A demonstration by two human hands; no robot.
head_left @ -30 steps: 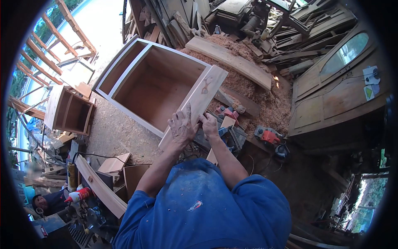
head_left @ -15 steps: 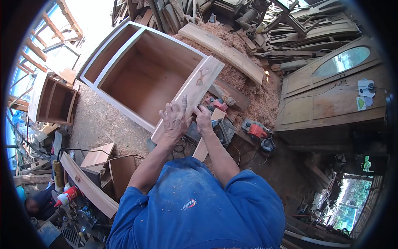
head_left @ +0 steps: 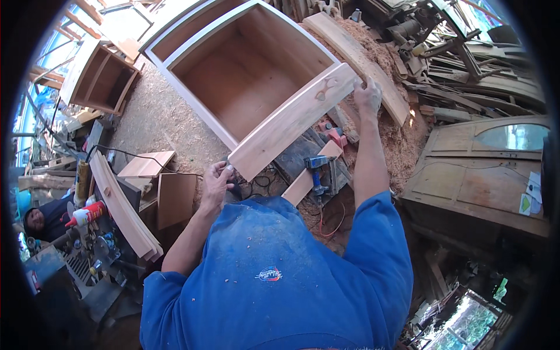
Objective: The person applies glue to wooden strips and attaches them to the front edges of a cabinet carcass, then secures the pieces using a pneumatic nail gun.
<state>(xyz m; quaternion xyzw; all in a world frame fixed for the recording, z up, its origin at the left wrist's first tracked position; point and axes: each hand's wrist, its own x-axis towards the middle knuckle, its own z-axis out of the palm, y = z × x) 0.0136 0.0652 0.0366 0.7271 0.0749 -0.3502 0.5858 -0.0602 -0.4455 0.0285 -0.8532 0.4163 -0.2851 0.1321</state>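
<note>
Wooden board (head_left: 294, 122) — held broad face up between both hands, slanting along the lower-right edge of the cabinet (head_left: 239, 81); contact with that edge impossible to tell from this angle. Left hand (head_left: 217, 182): thumb and fingers apparently clamped on the near corner of the board. Right hand (head_left: 367, 96): fingers apparently clamped on the far end. Progress, by appearance: cabinet carcass joined, with pale front edging and divider in place; both compartments open, without doors or drawers; board cut to straight edges but loose, with no fastener visible. Below the board: a blue tool (head_left: 317, 168) and a red power tool (head_left: 335, 136), with wood shavings (head_left: 402, 150) farther right. At left, curved wooden strips (head_left: 125, 210) — stacked apart from the cabinet, untouched by either hand.
</note>
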